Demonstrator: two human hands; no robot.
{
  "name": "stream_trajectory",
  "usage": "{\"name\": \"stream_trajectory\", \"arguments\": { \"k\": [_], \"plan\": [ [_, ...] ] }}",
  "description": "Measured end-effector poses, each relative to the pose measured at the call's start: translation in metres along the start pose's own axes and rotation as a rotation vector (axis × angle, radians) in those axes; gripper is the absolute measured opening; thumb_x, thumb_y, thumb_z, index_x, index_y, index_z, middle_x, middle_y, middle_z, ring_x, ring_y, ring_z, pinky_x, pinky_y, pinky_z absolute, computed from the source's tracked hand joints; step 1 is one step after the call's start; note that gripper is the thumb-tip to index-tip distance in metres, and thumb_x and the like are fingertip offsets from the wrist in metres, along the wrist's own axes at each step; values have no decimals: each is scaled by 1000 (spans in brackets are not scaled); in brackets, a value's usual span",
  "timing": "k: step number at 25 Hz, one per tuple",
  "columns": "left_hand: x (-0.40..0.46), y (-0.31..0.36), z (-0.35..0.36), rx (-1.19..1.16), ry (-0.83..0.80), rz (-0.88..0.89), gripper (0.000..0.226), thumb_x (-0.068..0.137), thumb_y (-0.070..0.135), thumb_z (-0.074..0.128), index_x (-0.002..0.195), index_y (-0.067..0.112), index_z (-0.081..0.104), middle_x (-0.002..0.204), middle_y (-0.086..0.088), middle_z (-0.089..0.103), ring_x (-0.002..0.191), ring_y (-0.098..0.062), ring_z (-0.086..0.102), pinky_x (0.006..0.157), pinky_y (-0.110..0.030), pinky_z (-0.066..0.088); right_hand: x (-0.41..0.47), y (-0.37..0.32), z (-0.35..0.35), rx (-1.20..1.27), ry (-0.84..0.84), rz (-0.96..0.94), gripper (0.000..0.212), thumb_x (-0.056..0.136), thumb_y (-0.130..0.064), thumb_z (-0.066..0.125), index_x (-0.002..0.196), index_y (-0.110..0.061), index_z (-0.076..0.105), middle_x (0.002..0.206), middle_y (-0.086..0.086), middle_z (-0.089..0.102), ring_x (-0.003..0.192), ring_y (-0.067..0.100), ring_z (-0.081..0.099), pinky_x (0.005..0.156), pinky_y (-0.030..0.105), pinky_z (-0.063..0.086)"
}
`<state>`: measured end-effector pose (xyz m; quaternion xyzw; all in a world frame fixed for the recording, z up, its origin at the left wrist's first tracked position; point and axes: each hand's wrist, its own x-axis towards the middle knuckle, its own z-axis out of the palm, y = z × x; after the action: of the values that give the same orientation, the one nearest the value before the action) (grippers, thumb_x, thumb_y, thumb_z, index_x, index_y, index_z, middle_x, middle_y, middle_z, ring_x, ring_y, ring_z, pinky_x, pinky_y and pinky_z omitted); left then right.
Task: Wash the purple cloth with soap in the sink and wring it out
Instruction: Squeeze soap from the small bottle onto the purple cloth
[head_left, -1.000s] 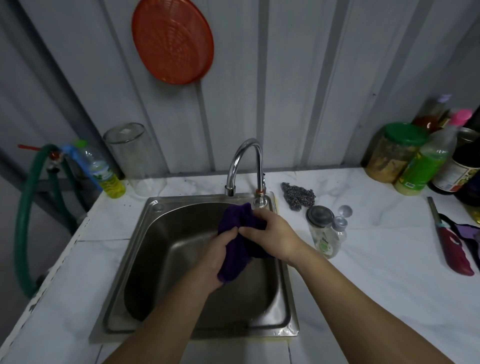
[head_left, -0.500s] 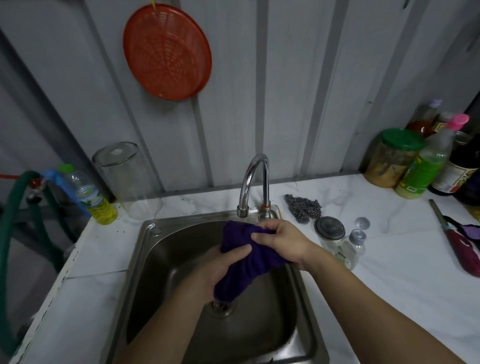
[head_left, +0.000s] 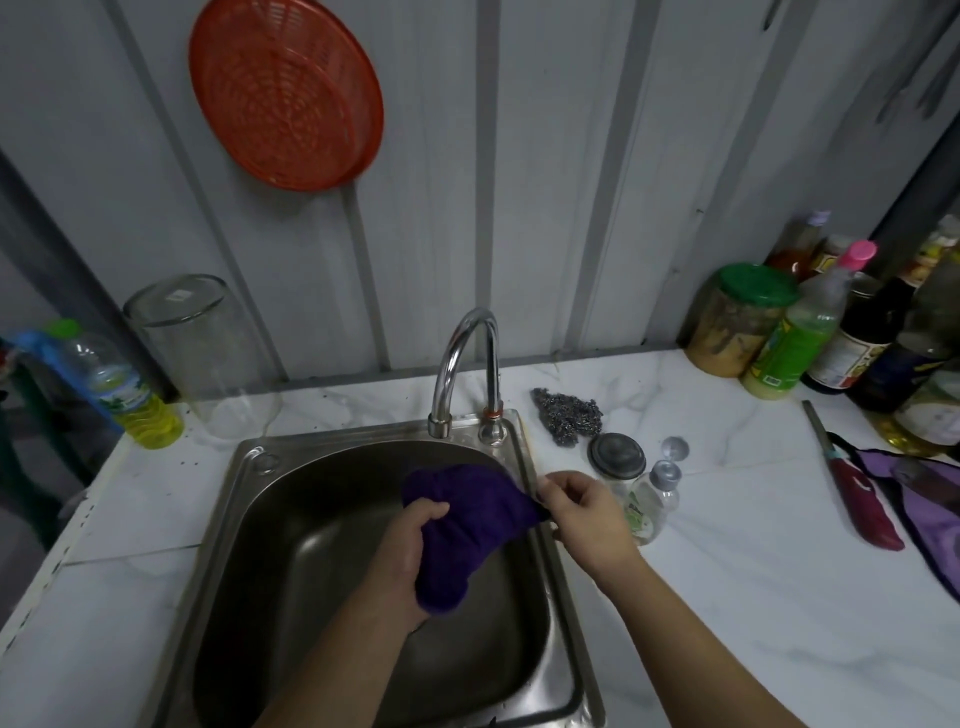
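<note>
1. The purple cloth (head_left: 467, 525) hung bunched above the basin of the steel sink (head_left: 322, 545), toward the sink's right rear part, just in front of the faucet (head_left: 465, 364).
2. The left hand (head_left: 410, 545) had its fingers curled round the cloth's left side, gripping a thick fold, with a lower lobe of cloth drooping beneath the hand over the basin.
3. The right hand (head_left: 587, 514) pinched the cloth's right corner between thumb and fingertips, over the sink's right rim; its other fingers were loosely bent.
4. No water could be seen running from the faucet, which arched over the sink's back edge.
5. On the white marbled counter (head_left: 727, 597), just right of the sink, stood a small clear soap bottle (head_left: 652, 506) with a grey cap, partly hidden behind the right hand.
6. Behind that bottle, still right of the sink, sat a jar with a dark lid (head_left: 616, 457), a small loose cap (head_left: 674, 448) and a steel scouring pad (head_left: 569, 415).
7. Further right of the sink lay a red-handled knife (head_left: 857, 499) and a purple bag (head_left: 930, 514), with a green-lidded jar (head_left: 740, 317) and several sauce bottles (head_left: 857, 332) against the wall.
8. Left of the sink stood an upturned clear glass container (head_left: 200, 353) and a plastic bottle of yellow liquid (head_left: 124, 384).
9. High above the sink, an orange plastic strainer (head_left: 285, 93) hung on the corrugated wall.
</note>
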<state>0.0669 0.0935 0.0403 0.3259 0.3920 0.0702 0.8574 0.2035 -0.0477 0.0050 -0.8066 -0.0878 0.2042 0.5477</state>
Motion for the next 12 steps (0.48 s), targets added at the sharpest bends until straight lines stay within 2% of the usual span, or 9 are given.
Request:
{"name": "stream_trajectory", "arguments": {
  "k": [2,4,6,7,9,10,12],
  "plan": [
    [0,-3,6,-51,17,22,18,93,6,53,106,9,64,73,-13,77,81,-32,64,70,-38,47,-9,23,-15,-56,142,75,27,89,-42,66,73,-20,65,70,-2,72,72,22,69,81,47,59],
    [0,-4,10,-87,32,46,17,92,6,54,105,10,64,76,-13,77,81,-33,65,71,-38,48,-20,42,-29,-166,281,182,37,85,-51,65,75,-16,59,72,1,70,79,30,69,81,45,57],
    [1,-2,14,-93,46,57,19,89,7,57,107,10,65,87,-15,76,83,-33,65,71,-38,48,-28,54,-40,-151,420,269,50,80,-49,74,101,-6,59,98,14,68,101,39,64,86,42,52],
    [1,-1,16,-86,54,54,20,89,7,58,107,11,65,92,-16,74,82,-33,65,71,-38,48,-28,57,-45,-140,470,280,67,78,-43,80,119,2,54,115,23,62,115,42,57,92,44,47],
    [0,0,19,-93,38,42,18,89,7,58,106,11,64,92,-16,73,81,-33,65,69,-38,49,-20,60,-56,-188,501,181,90,77,-31,85,140,11,38,136,34,50,132,45,44,105,49,40],
    [0,1,21,-96,20,35,19,90,7,57,107,10,64,89,-16,74,80,-33,66,68,-38,49,-13,60,-61,-206,497,103,88,78,-26,84,143,11,37,138,32,50,133,45,44,106,47,40],
    [-1,1,23,-100,-19,23,21,91,7,56,110,9,64,84,-15,77,82,-33,67,70,-39,50,-4,56,-63,-198,461,-1,67,84,-20,78,138,3,45,128,22,60,123,43,55,91,38,42]
  ]
}}
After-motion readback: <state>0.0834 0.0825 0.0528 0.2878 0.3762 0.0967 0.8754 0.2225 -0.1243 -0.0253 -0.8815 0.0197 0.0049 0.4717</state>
